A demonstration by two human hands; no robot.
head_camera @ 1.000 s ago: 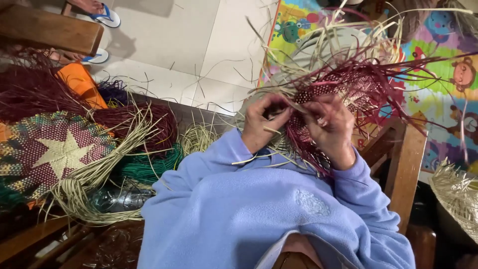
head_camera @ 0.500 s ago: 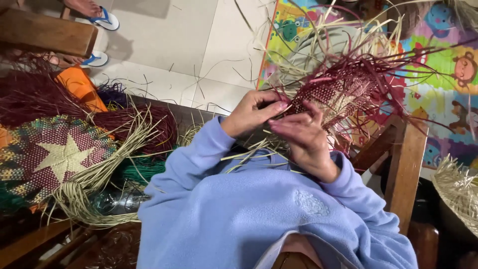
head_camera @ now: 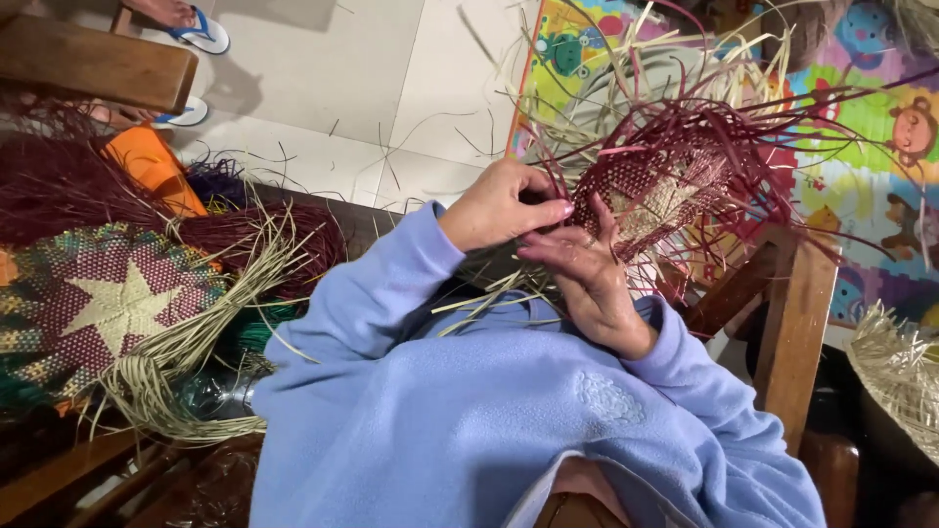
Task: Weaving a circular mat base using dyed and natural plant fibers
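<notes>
maroon woven piece [head_camera: 675, 186] pinched by left hand [head_camera: 504, 207] and right hand [head_camera: 587, 279] fingers.

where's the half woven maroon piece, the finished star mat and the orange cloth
half woven maroon piece [head_camera: 675, 186], head view, on its woven middle
finished star mat [head_camera: 117, 308], head view, on the pale star
orange cloth [head_camera: 147, 161], head view, on its top fold

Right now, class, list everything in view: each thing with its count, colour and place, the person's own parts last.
half-woven piece: one, maroon and straw, loose strips splaying, at the hands
finished woven mat: one, multicoloured with pale star, left
straw bundle: one, pale, beside the mat
play mat: one, bright cartoon print, floor, upper right
sandals: two, blue and white, top left
wooden chair frame: one, brown, right
sleeves: two, light blue
left hand: one, on the weave's left edge
right hand: one, below the weave
</notes>
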